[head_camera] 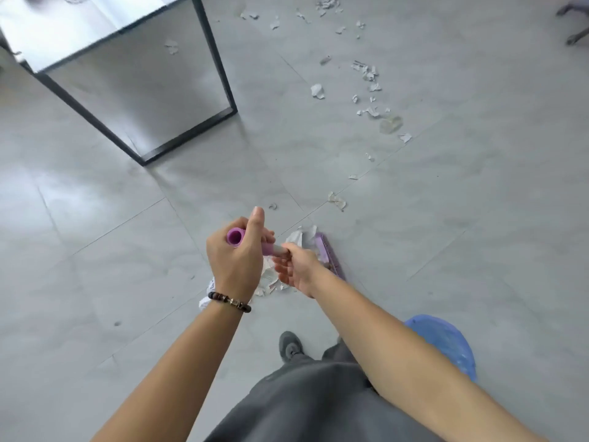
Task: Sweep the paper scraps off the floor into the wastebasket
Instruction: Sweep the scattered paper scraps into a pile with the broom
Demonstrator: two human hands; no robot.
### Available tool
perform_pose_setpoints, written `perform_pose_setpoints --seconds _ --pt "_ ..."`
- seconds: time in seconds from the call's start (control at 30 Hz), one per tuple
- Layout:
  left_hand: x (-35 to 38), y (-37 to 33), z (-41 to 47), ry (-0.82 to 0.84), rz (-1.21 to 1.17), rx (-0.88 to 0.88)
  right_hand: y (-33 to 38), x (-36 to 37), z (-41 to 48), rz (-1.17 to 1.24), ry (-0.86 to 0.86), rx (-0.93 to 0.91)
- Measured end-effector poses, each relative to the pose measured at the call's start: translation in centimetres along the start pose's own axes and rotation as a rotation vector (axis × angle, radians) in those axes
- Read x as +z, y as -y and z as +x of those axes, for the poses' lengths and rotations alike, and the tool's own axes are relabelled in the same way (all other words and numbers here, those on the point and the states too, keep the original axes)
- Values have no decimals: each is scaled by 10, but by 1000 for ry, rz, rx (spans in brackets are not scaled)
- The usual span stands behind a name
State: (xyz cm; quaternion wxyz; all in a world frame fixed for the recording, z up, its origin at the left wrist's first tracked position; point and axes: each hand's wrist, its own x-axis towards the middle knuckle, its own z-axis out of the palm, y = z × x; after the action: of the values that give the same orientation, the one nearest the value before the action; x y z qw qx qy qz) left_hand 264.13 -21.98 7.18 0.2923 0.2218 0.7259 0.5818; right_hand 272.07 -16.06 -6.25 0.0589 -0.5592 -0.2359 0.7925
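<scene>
My left hand (234,263) grips the purple top end of the broom handle (236,237). My right hand (298,269) holds the handle just below it. The purple broom head (330,255) rests on the grey tile floor with a heap of white paper scraps (271,280) against it, partly hidden under my hands. More paper scraps (369,90) lie scattered across the floor toward the upper right. The wastebasket with a blue liner (446,341) stands at the lower right, partly hidden behind my right forearm.
A table with a black metal frame (220,74) stands at the upper left. Chair feet (573,36) show at the top right corner. My shoe (288,346) and grey trousers are at the bottom centre. A bare floor tile (95,250) lies to the left.
</scene>
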Motion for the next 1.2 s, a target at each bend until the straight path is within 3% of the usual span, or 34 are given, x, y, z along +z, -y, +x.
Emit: perform_pose_setpoints --seconds 0.2,0.4,0.57,0.8,1.03,1.2 --pt "-34 -24 0 3 -42 109 3 43 -15 73 -5 -60" --pt "-22 -14 2 31 -138 120 34 23 -9 65 -66 -145" --pt "15 -4 27 164 -133 56 93 -21 22 -52 -153 -211" --pt "107 -6 94 144 -133 -64 194 -83 90 -160 -154 -202" --pt "199 -5 156 -21 -31 -151 262 -119 155 -371 -100 -18" --pt "157 -8 167 -331 -15 -125 232 -66 160 -533 71 120"
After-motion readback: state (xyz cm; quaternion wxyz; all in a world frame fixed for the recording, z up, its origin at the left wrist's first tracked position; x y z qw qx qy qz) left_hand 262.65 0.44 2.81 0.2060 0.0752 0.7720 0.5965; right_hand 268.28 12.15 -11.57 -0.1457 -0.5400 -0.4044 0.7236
